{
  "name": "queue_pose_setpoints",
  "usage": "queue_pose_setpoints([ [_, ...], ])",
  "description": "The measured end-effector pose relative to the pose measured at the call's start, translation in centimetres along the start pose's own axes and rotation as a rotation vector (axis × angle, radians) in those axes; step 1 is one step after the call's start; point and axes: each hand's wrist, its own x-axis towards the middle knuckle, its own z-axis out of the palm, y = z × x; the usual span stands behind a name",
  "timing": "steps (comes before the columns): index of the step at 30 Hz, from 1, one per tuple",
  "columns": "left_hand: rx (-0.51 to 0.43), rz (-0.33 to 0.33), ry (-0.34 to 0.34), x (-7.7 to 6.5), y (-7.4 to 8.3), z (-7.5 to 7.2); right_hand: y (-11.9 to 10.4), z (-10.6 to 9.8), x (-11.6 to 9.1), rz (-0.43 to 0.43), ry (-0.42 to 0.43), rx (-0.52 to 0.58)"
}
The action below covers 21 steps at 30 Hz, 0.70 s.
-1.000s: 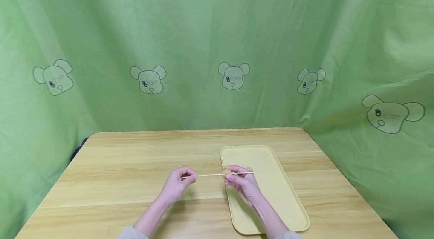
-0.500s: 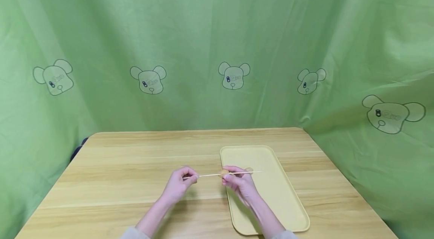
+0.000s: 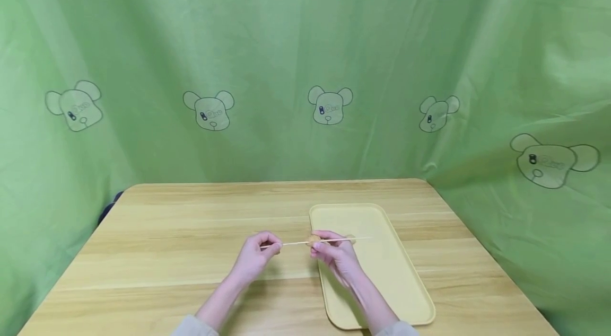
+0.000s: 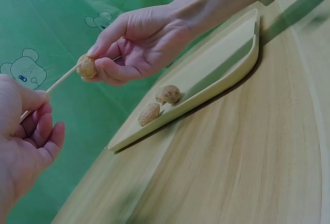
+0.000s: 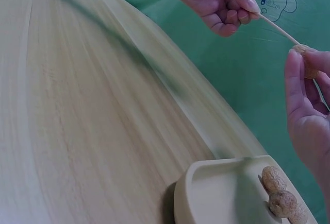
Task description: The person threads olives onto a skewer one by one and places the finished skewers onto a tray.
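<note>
Above the table, my left hand (image 3: 258, 256) pinches one end of a thin wooden skewer (image 3: 296, 244) between thumb and fingers. A brown, wrinkled ball (image 4: 86, 66), which looks like a fried meatball, sits on the skewer. My right hand (image 3: 339, 259) holds that ball between thumb and fingertips, over the left edge of a pale yellow tray (image 3: 401, 293). Beyond the ball, the skewer's far end passes across the right hand and points right. A bare length of skewer shows between the ball and my left hand.
More brown balls (image 5: 282, 203) lie close together inside the tray, partly hidden by the right hand in the head view. The tray stands on the right half of a wooden table (image 3: 191, 219). A green curtain (image 3: 267, 60) hangs behind and at both sides.
My right hand and the ball have shifted slightly left along the skewer, nearer the left hand. The left hand has edged a little right. The tray has stayed put.
</note>
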Motion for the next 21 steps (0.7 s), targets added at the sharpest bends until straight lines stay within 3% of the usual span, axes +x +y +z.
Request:
queue_pose_setpoints([
  [8,-0.003,-0.002,0.012,-0.6,2.0,0.0,0.5,0.4,0.2,0.013,0.008,-0.003],
  [15,-0.010,-0.002,0.025,-0.2,-0.1,0.0,0.7,0.7,0.3,0.004,-0.016,0.009],
  [21,0.023,0.012,0.029,-0.1,-0.4,0.0,0.9,0.8,0.6,0.011,-0.015,0.005],
])
